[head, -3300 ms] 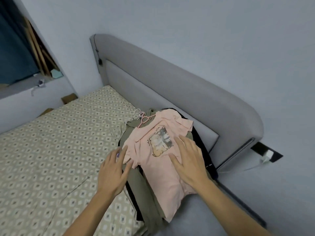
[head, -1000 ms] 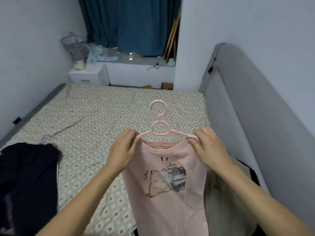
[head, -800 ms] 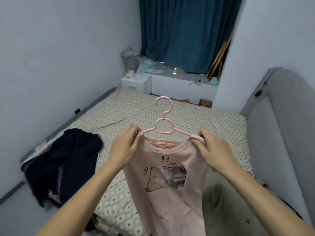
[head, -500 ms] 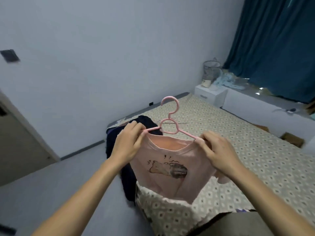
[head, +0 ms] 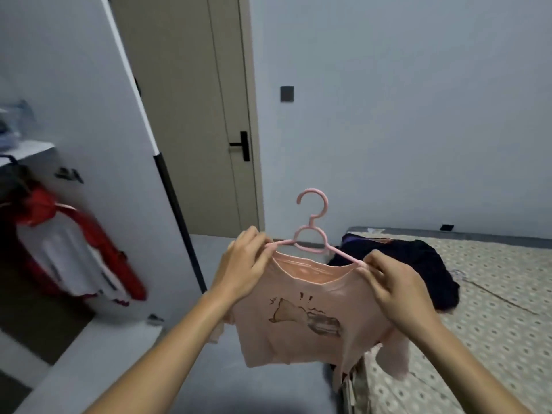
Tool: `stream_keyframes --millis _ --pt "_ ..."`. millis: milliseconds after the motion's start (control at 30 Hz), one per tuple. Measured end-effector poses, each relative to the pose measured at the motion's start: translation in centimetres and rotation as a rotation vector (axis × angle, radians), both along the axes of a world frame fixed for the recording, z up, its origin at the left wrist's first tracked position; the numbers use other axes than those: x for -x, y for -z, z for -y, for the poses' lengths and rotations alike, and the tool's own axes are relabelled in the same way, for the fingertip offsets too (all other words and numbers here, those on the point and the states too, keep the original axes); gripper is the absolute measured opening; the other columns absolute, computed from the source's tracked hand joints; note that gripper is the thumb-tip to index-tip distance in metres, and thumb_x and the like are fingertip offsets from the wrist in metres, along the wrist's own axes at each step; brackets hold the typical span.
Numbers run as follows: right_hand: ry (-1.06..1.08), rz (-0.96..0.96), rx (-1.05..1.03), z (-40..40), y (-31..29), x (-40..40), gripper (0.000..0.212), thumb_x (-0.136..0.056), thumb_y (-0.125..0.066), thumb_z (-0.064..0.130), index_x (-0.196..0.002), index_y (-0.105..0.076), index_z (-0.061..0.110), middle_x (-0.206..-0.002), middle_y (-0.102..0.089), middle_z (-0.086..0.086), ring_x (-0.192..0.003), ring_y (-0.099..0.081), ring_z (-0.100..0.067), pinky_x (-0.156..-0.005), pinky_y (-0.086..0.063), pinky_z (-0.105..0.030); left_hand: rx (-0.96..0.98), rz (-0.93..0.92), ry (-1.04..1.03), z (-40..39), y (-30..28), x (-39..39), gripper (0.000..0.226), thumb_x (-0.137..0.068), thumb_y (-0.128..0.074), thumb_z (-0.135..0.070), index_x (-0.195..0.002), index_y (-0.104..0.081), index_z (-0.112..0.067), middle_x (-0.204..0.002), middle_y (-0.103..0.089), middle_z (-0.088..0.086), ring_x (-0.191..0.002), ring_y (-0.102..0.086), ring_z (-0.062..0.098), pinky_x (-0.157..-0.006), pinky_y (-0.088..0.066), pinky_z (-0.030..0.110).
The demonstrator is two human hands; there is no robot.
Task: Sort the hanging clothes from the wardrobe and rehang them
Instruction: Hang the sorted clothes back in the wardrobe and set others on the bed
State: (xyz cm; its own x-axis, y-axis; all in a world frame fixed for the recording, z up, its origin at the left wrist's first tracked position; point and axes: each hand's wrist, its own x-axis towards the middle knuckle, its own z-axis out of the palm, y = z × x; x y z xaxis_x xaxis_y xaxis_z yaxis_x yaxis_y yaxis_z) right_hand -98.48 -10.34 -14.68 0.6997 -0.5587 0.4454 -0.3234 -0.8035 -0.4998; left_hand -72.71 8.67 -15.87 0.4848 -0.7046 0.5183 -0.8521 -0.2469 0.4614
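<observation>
A pink T-shirt (head: 301, 321) with a cat print hangs on a pink plastic hanger (head: 310, 234) held up in front of me, hook upward. My left hand (head: 245, 264) pinches the hanger's left end and the shirt's shoulder. My right hand (head: 394, 285) grips the right end and shoulder. The open wardrobe (head: 74, 204) stands at the left, with a red and white garment (head: 68, 249) hanging inside.
A dark pile of clothes (head: 418, 264) lies on the patterned bed (head: 493, 309) at the right. A closed beige door (head: 194, 115) with a black handle is ahead, beside a grey wall. The wardrobe's white door (head: 119, 144) stands open between me and the room door.
I have lifted the pink shirt off the pile by the headboard and turned left, away from the bed and curtain, so that the door and open wardrobe are now in view.
</observation>
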Motion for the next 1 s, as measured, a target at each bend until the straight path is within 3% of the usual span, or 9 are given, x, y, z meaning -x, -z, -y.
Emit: stream_keyframes --millis 200,333,467,667,833,900,1000 --pt "-0.197 0.022 -0.035 -4.4 1.3 -11.9 0.022 -0.1 -0.066 0.033 -0.085 -0.05 0.034 -0.073 -0.056 0.018 -0.07 -0.055 -0.005 -0.058 -0.044 -0.033 0.019 -0.016 -0.258 -7.5 2.3 -7.5 0.038 -0.105 -0.04 -0.06 -0.096 -0.064 -0.031 -0.089 -0.049 -0.014 -0.079 -0.053 0.009 -0.081 -0.049 0.042" --pt "-0.415 -0.011 -0.024 -7.2 1.6 -19.0 0.021 -0.1 -0.067 0.033 -0.084 -0.052 0.035 -0.08 -0.054 0.015 -0.074 -0.055 -0.007 -0.063 -0.046 -0.032 0.018 -0.041 -0.465 -13.4 3.9 -11.4 0.039 -0.103 -0.038 -0.065 -0.093 -0.06 -0.035 -0.089 -0.049 -0.013 -0.077 -0.053 0.013 -0.075 -0.051 0.044" --pt "-0.652 -0.084 -0.018 -9.8 1.1 -25.4 0.023 -0.099 -0.069 0.036 -0.08 -0.058 0.03 -0.073 -0.055 0.011 -0.071 -0.056 -0.012 -0.062 -0.047 -0.033 0.02 -0.043 -0.629 -18.8 5.0 -14.3 0.037 -0.104 -0.037 -0.066 -0.093 -0.057 -0.036 -0.091 -0.048 -0.013 -0.079 -0.053 0.011 -0.07 -0.052 0.044" --pt "-0.886 -0.169 -0.12 -13.1 2.1 -34.5 0.018 -0.097 -0.072 0.036 -0.081 -0.067 0.03 -0.069 -0.063 0.008 -0.066 -0.059 -0.016 -0.056 -0.043 -0.032 0.058 -0.137 -0.777 -24.1 7.1 -17.6 0.024 -0.104 -0.045 -0.058 -0.104 -0.061 -0.041 -0.103 -0.053 -0.02 -0.088 -0.059 0.002 -0.07 -0.058 0.038" --pt "-1.011 -0.139 -0.158 -14.3 3.7 -42.3 0.022 -0.097 -0.072 0.032 -0.078 -0.062 0.027 -0.064 -0.057 0.007 -0.06 -0.054 -0.013 -0.055 -0.036 -0.027 0.1 -0.187 -0.91 -25.3 9.0 -22.1 0.013 -0.104 -0.054 -0.047 -0.108 -0.064 -0.041 -0.106 -0.052 -0.025 -0.097 -0.059 0.001 -0.074 -0.06 0.036" --pt "-1.055 -0.133 -0.16 -14.5 4.2 -45.7 0.026 -0.097 -0.071 0.035 -0.077 -0.058 0.029 -0.064 -0.055 0.008 -0.058 -0.052 -0.013 -0.053 -0.034 -0.026 0.11 -0.189 -0.964 -25.2 9.2 -24.1 0.018 -0.103 -0.052 -0.051 -0.11 -0.066 -0.041 -0.107 -0.051 -0.03 -0.101 -0.057 -0.001 -0.079 -0.059 0.036" --pt "-1.134 -0.111 -0.151 -14.8 4.1 -50.4 0.027 -0.098 -0.068 0.04 -0.077 -0.056 0.03 -0.066 -0.056 0.012 -0.059 -0.054 -0.012 -0.053 -0.035 -0.026 0.115 -0.257 -1.025 -24.6 8.4 -26.6 0.047 -0.095 -0.039 -0.075 -0.122 -0.064 -0.045 -0.113 -0.049 -0.034 -0.111 -0.054 0.0 -0.091 -0.056 0.034"
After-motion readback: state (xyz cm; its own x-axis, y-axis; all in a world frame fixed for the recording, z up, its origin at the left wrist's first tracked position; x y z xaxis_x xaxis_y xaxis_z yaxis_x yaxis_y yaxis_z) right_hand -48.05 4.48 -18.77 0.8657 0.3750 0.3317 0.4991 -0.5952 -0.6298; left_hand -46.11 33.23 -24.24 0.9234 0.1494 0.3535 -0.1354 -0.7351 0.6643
